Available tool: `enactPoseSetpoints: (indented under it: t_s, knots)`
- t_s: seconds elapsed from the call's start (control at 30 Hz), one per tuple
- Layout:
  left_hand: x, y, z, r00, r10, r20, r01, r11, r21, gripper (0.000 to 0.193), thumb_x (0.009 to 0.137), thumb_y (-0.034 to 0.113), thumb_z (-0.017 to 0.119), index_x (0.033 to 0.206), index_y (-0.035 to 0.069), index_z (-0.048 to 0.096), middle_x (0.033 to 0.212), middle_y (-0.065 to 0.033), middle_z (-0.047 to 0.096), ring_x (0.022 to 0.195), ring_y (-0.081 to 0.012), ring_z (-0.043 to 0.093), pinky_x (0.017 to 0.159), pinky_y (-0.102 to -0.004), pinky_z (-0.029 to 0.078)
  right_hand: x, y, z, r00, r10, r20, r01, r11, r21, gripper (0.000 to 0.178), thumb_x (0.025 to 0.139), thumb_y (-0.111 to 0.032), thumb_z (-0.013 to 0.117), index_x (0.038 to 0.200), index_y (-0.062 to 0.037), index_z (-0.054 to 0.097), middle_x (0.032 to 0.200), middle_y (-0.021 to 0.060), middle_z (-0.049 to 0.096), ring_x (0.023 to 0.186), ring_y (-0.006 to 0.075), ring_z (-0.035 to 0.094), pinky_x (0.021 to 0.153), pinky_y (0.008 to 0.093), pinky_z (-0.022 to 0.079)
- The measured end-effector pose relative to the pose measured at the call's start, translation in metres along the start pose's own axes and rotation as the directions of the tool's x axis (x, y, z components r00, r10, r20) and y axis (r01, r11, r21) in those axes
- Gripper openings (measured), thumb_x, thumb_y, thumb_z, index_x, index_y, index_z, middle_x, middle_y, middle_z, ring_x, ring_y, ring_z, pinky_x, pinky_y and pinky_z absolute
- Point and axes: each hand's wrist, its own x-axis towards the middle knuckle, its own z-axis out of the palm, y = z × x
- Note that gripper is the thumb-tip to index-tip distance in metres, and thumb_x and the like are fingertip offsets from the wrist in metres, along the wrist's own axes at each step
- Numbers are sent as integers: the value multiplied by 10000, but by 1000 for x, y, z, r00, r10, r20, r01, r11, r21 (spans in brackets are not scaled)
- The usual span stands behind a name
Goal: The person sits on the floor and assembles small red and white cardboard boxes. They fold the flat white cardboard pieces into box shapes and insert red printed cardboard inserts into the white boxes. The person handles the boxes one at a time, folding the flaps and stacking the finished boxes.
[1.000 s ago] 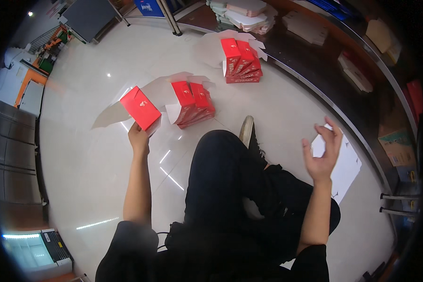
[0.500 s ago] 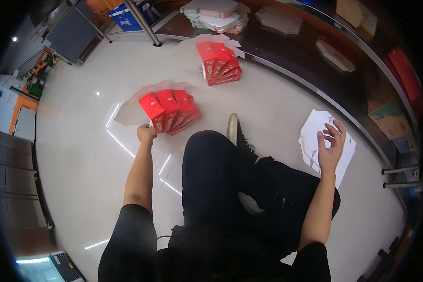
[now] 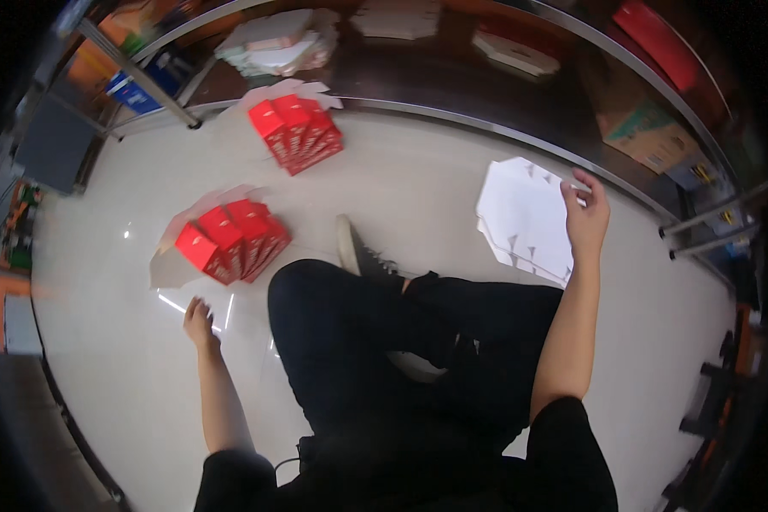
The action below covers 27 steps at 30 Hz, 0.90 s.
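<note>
At the right edge of the white card sheets (image 3: 520, 213), the right hand's (image 3: 587, 224) fingers (image 3: 596, 189) are held bent, with the thumb kept apart from them; whether the top sheet is touched cannot be told. By the left hand (image 3: 200, 328), fingers loosely curled and slightly parted are shown, just short of the nearer red boxes (image 3: 235, 243), with a strip of floor (image 3: 401, 188) seen between.

These boxes are set close together on the floor in a fanned row, their pale flaps (image 3: 167, 266) spread out behind and to the left. Farther off, a second fanned group of red boxes (image 3: 292, 132) is placed near the shelf edge (image 3: 452, 121). The white sheets are laid flat on the floor to the right, overlapping one another, with slits and notches cut along their sides.

Between the hands, the floor is covered by crossed legs in dark trousers (image 3: 341, 341), with a shoe (image 3: 363, 256) pointed forward. Beyond, a pile of pale cardboard (image 3: 277, 47) and a brown carton (image 3: 648, 141) are kept on the shelf.
</note>
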Motion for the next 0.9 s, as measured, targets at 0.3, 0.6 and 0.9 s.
enactPoseSetpoints:
  t_s: [0.3,0.6,0.9]
  knots:
    - [-142,121,120,812,528,249,-518,848,-112,275,948,20,590,1217,-17,632,1167,-86,658,1021,-150,612,903,-288,483,18,260,-64,898,433,-77,-268,402,-876,577,827,-474,703,1241,-75,655,1329,160,617,1259,352,559,1043,443,453]
    - [-154,123,314,449,575,684,-726,681,-96,369,902,15,618,1266,-19,575,1151,-156,650,844,-192,649,780,-318,530,6,212,-27,438,852,-288,-733,153,-662,820,793,-508,774,1398,-33,489,1441,153,453,1356,330,421,1082,457,418]
    - [-144,89,331,240,-63,969,-853,462,241,631,838,371,759,1288,-36,587,1111,-207,696,1040,-332,668,904,-393,518,-3,201,-31,472,747,-467,-804,148,-576,839,718,-458,851,1326,-45,447,1321,124,489,1262,305,496,1004,491,448]
